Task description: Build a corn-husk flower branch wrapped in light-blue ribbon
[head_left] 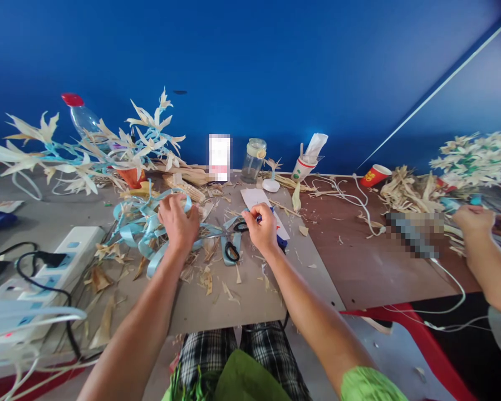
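My left hand (178,220) is closed on light blue ribbon (138,233), which lies in a loose tangle of loops to its left. My right hand (262,229) is raised with thumb and fingertips pinched together; whatever is between them is too small to make out. Between the hands a pair of black-handled scissors (232,253) lies on the table, with a strip of ribbon under one handle. Behind the right hand is a white card (256,199), and a blue object (281,243) is partly hidden beside it. Husk scraps (209,281) are scattered around.
Husk flowers on blue-wrapped stems (83,159) stand at the back left, near a corn cob (187,188). A power strip (69,262) is at left. A glass jar (254,161) and a paper cup (304,167) stand behind. At right, another person's hand (475,219) works.
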A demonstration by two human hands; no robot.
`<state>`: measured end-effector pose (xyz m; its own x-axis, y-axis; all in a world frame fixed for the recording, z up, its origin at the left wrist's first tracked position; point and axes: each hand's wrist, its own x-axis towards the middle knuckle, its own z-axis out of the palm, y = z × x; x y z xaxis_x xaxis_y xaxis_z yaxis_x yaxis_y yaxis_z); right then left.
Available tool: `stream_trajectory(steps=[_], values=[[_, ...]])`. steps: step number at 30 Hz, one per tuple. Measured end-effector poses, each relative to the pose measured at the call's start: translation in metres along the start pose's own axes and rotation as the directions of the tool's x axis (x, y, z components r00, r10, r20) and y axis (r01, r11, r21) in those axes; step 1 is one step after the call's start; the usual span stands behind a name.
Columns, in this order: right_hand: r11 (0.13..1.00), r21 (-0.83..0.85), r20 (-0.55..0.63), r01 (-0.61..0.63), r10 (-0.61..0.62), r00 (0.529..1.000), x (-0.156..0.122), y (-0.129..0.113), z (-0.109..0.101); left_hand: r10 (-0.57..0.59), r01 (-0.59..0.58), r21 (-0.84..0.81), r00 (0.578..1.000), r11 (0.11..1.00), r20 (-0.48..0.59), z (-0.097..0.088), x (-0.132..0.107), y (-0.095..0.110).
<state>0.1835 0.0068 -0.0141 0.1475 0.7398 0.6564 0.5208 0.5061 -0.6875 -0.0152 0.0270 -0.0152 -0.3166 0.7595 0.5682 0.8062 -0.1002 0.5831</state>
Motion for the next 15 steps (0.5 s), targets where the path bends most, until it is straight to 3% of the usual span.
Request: stream_trajectory(steps=[3,5,10,15], values=[[1.000,-0.001,0.012,0.012,-0.012,1.000,0.000,-0.001,0.000,0.036,-0.051,0.119,0.991,0.992,0.125,0.005,-0.002,-0.005],[1.000,0.000,0.020,0.011,-0.011,1.000,0.000,-0.001,-0.001,0.118,-0.133,0.111,0.984,0.985,0.134,0.007,-0.004,-0.008],[1.000,0.007,0.022,-0.009,0.008,1.000,0.000,-0.001,-0.001,0.279,-0.281,0.006,0.956,0.960,0.090,0.007,-0.007,-0.002],[0.999,0.023,0.015,-0.025,0.025,1.000,0.000,-0.002,-0.001,0.467,-0.429,-0.227,0.871,0.874,0.151,0.010,-0.015,0.010]])
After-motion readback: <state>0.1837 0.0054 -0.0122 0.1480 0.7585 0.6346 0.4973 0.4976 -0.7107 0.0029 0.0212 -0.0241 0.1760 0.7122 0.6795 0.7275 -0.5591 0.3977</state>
